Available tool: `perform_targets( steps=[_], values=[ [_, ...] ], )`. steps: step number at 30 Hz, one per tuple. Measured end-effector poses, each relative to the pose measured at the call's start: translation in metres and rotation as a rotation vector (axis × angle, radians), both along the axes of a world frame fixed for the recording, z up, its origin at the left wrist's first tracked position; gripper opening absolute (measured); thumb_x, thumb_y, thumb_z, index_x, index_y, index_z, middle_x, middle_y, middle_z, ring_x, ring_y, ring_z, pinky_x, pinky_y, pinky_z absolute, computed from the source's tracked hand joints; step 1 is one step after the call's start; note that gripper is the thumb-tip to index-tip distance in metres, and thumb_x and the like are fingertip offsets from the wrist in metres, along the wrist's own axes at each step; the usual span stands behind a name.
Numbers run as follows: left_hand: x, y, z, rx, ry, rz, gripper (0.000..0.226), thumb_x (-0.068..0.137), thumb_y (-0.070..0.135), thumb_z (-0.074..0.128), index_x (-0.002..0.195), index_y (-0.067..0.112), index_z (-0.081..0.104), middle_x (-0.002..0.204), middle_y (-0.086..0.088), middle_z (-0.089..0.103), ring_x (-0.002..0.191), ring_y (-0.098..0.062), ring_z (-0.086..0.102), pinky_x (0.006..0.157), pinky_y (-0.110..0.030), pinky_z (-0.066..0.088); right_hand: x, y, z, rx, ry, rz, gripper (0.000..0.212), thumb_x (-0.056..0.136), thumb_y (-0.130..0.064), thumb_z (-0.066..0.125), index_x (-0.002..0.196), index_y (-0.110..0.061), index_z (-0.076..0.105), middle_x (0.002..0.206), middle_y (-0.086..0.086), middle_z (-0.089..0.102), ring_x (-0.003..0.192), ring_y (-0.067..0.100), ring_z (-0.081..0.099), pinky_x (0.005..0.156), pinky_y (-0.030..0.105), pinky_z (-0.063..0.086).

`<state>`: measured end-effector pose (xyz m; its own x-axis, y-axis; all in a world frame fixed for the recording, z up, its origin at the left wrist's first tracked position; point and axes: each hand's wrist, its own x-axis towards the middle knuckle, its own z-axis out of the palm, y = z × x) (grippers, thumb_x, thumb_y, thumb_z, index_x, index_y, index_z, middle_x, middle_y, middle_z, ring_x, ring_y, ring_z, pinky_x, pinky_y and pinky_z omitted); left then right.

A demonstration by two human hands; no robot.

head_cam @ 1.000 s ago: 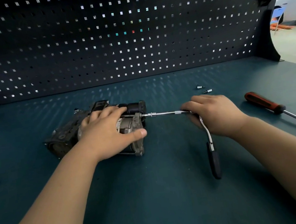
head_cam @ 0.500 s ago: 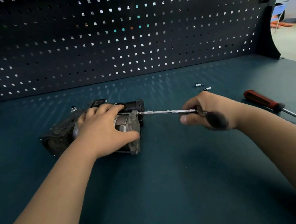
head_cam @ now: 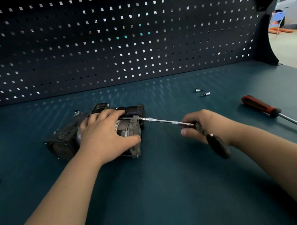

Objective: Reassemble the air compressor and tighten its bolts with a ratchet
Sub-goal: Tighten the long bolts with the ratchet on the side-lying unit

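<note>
The right hand (head_cam: 205,125), right of centre, has its grip curled round the head of the ratchet (head_cam: 218,146), whose black handle points blurred toward the lower right. A slim chrome extension (head_cam: 164,120) runs up-left from there to the end plate of the air compressor (head_cam: 62,140), which lies on the table (head_cam: 164,195) left of centre. The left hand (head_cam: 105,135) wraps its grip over the compressor's body. Two small sockets (head_cam: 197,90) sit behind, and a red-handled screwdriver (head_cam: 260,106) lies at right.

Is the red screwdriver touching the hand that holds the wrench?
Apart. The head view shows bare tabletop between the red screwdriver and the right hand gripping the ratchet.
</note>
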<state>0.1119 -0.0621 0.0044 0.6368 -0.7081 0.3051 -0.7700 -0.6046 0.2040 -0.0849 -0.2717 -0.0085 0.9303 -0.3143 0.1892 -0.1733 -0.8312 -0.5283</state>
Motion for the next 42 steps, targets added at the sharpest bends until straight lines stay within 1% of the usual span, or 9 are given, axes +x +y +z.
perform_targets(
  steps=[5, 7, 11, 17, 21, 26, 32, 39, 42],
  values=[
    [-0.001, -0.005, -0.006, -0.078, -0.016, 0.034, 0.093, 0.056, 0.085, 0.046, 0.137, 0.04, 0.043, 0.147, 0.013, 0.039, 0.134, -0.017, 0.026, 0.113, -0.043, 0.013, -0.01, 0.001, -0.012, -0.113, 0.17, 0.037, 0.017, 0.092, -0.036, 0.059, 0.08, -0.025, 0.065, 0.068, -0.007, 0.061, 0.064, 0.006, 0.055, 0.059, 0.024, 0.044],
    [-0.002, -0.007, -0.009, -0.084, -0.024, 0.041, 0.091, 0.058, 0.085, 0.045, 0.137, 0.04, 0.043, 0.148, 0.013, 0.038, 0.135, -0.017, 0.026, 0.114, -0.044, 0.011, -0.009, 0.002, -0.012, -0.062, 0.146, 0.062, 0.017, 0.092, -0.035, 0.06, 0.079, -0.025, 0.066, 0.068, -0.006, 0.061, 0.062, 0.009, 0.055, 0.059, 0.027, 0.045],
    [-0.001, -0.004, -0.009, -0.072, -0.012, 0.031, 0.093, 0.058, 0.086, 0.044, 0.139, 0.04, 0.04, 0.15, 0.013, 0.034, 0.137, -0.016, 0.022, 0.114, -0.043, 0.008, -0.007, 0.006, -0.014, 0.038, 0.056, 0.146, 0.022, 0.091, -0.031, 0.063, 0.07, -0.034, 0.062, 0.059, -0.013, 0.056, 0.053, 0.001, 0.047, 0.05, 0.015, 0.037],
    [0.006, 0.003, -0.005, 0.038, -0.011, -0.062, 0.1, 0.058, 0.082, 0.056, 0.145, 0.041, 0.028, 0.153, 0.014, 0.026, 0.14, -0.017, 0.016, 0.114, -0.045, 0.008, -0.005, -0.001, -0.015, 0.182, 0.027, 0.05, 0.019, 0.08, -0.045, 0.061, 0.075, -0.028, 0.068, 0.057, -0.009, 0.056, 0.052, 0.003, 0.05, 0.05, 0.018, 0.04],
    [0.006, 0.002, -0.005, 0.043, -0.025, -0.065, 0.099, 0.06, 0.08, 0.058, 0.145, 0.041, 0.027, 0.153, 0.014, 0.025, 0.14, -0.018, 0.016, 0.114, -0.046, 0.009, -0.004, 0.004, -0.016, 0.096, 0.034, 0.1, 0.02, 0.09, -0.03, 0.064, 0.07, -0.032, 0.065, 0.059, -0.012, 0.057, 0.054, 0.002, 0.049, 0.051, 0.015, 0.038],
    [0.006, 0.002, -0.006, 0.041, -0.032, -0.065, 0.097, 0.062, 0.078, 0.058, 0.146, 0.041, 0.026, 0.153, 0.014, 0.025, 0.14, -0.018, 0.015, 0.114, -0.046, 0.008, -0.002, 0.01, -0.017, 0.041, 0.068, 0.083, 0.015, 0.091, -0.033, 0.062, 0.076, -0.031, 0.065, 0.067, -0.001, 0.061, 0.06, 0.012, 0.053, 0.057, 0.029, 0.044],
    [0.007, 0.002, -0.007, 0.036, -0.038, -0.068, 0.097, 0.062, 0.079, 0.057, 0.145, 0.041, 0.026, 0.153, 0.014, 0.025, 0.14, -0.017, 0.016, 0.114, -0.045, 0.007, -0.006, 0.004, -0.015, 0.083, 0.032, 0.043, 0.015, 0.09, -0.032, 0.063, 0.076, -0.029, 0.068, 0.062, -0.006, 0.058, 0.054, 0.002, 0.048, 0.052, 0.019, 0.038],
    [0.008, 0.001, -0.009, 0.029, -0.056, -0.058, 0.097, 0.059, 0.081, 0.052, 0.144, 0.041, 0.028, 0.151, 0.014, 0.027, 0.139, -0.018, 0.018, 0.114, -0.045, 0.008, -0.003, 0.006, -0.019, 0.098, 0.001, 0.059, 0.018, 0.09, -0.031, 0.064, 0.073, -0.032, 0.067, 0.062, -0.006, 0.059, 0.054, 0.004, 0.049, 0.052, 0.02, 0.04],
    [0.007, 0.0, -0.01, 0.008, -0.064, -0.059, 0.095, 0.059, 0.08, 0.054, 0.142, 0.04, 0.031, 0.15, 0.012, 0.031, 0.138, -0.019, 0.021, 0.114, -0.045, 0.009, -0.004, 0.007, -0.018, 0.034, -0.002, 0.046, 0.011, 0.09, -0.031, 0.063, 0.079, -0.029, 0.067, 0.069, -0.004, 0.064, 0.06, 0.007, 0.054, 0.055, 0.024, 0.041]
  ],
)
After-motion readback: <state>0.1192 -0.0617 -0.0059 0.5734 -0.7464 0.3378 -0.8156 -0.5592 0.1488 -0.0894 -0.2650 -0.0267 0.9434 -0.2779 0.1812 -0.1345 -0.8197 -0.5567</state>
